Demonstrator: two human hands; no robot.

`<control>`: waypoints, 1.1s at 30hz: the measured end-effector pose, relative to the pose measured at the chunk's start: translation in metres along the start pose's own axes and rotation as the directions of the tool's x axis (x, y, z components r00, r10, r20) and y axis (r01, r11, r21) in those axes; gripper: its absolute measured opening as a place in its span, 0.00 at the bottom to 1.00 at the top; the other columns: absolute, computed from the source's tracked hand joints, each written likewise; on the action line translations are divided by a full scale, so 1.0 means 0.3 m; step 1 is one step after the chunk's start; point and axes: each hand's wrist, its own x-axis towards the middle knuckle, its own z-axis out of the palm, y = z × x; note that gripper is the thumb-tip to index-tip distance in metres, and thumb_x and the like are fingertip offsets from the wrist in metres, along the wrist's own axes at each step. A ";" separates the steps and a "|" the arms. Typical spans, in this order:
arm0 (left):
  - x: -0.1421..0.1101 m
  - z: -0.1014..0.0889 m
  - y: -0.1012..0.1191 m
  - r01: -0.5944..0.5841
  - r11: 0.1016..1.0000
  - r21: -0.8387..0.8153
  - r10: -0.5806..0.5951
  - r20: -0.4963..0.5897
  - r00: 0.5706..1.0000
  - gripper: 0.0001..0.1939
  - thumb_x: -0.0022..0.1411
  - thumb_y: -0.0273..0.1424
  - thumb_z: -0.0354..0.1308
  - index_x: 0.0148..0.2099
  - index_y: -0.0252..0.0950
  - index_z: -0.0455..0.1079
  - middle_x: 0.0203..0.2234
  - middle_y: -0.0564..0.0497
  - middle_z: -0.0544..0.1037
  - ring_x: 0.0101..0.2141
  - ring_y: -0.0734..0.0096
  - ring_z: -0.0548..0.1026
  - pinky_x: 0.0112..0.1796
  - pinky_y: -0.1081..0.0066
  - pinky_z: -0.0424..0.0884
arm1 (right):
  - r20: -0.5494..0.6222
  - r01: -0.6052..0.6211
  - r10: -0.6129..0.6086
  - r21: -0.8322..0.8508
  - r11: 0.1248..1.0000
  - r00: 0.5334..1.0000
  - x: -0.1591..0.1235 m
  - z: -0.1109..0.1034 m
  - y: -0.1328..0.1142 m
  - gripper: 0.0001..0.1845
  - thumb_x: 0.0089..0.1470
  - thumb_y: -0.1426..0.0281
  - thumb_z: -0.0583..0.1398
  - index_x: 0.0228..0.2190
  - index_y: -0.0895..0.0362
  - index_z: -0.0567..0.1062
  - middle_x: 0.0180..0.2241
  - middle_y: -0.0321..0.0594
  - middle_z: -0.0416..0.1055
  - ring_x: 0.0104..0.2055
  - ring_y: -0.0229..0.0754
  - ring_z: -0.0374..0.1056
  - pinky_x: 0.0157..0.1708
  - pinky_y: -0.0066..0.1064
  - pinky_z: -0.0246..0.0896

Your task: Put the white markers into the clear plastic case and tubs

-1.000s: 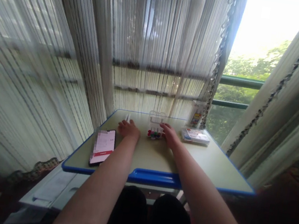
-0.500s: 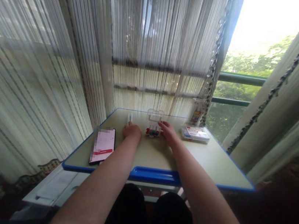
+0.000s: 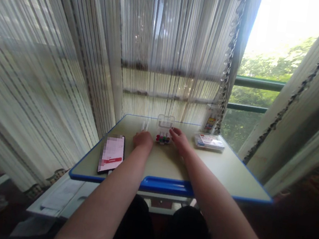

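My left hand [image 3: 143, 138] is closed around slim white sticks that look like markers [image 3: 144, 126]; two of them poke up past the fingers. Just to its right stands a small clear plastic case [image 3: 165, 124] with its lid raised. Inside the case lie several markers [image 3: 162, 138] with coloured ends, red, green and dark among them. My right hand [image 3: 178, 137] grips the right side of this case near the hinge, its fingertips partly hidden.
A phone or tablet [image 3: 112, 154] with a lit screen lies at the left of the blue-edged desk [image 3: 167, 168]. At the right are a flat clear box [image 3: 209, 141] and an upright clear container with a yellow label [image 3: 210, 122]. Sheer curtains [image 3: 169, 49] hang behind.
My left hand has shifted slightly right, closer to the case, carrying the white markers. The right hand stays at the case's side.
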 end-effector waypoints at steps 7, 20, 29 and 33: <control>-0.007 -0.009 0.008 0.005 1.000 -0.005 -0.005 -0.029 1.000 0.18 0.61 0.22 0.44 0.45 0.30 0.74 0.40 0.35 0.77 0.45 0.54 0.74 0.42 0.61 0.70 | 0.020 0.058 -0.056 -0.099 0.993 0.998 -0.013 -0.004 -0.022 0.24 0.49 0.58 0.60 0.45 0.58 0.72 0.46 0.48 0.72 0.46 0.44 0.69 0.46 0.37 0.63; -0.018 -0.026 0.018 0.004 0.997 -0.071 -0.008 -0.065 0.998 0.22 0.63 0.23 0.36 0.49 0.35 0.69 0.43 0.39 0.76 0.42 0.57 0.76 0.39 0.60 0.70 | -0.015 0.210 -0.228 -0.333 0.919 0.973 -0.004 -0.007 0.004 0.35 0.50 0.58 0.59 0.56 0.60 0.61 0.49 0.55 0.67 0.46 0.50 0.68 0.45 0.44 0.64; -0.024 -0.037 0.018 -0.098 0.972 -0.213 0.003 -0.407 0.913 0.17 0.65 0.24 0.37 0.49 0.34 0.65 0.38 0.42 0.76 0.40 0.60 0.75 0.40 0.61 0.68 | -0.055 0.247 -0.291 -0.397 0.884 0.955 -0.018 -0.009 -0.012 0.35 0.53 0.58 0.56 0.58 0.59 0.57 0.53 0.56 0.63 0.51 0.52 0.65 0.49 0.45 0.61; -0.017 -0.028 0.015 -0.344 0.880 -0.327 0.052 -0.654 0.755 0.15 0.67 0.27 0.37 0.46 0.33 0.64 0.40 0.40 0.73 0.42 0.63 0.72 0.44 0.63 0.66 | -0.091 0.376 -0.484 -0.512 0.772 0.870 -0.033 -0.014 -0.029 0.28 0.52 0.60 0.56 0.53 0.59 0.63 0.54 0.56 0.59 0.58 0.53 0.56 0.55 0.49 0.52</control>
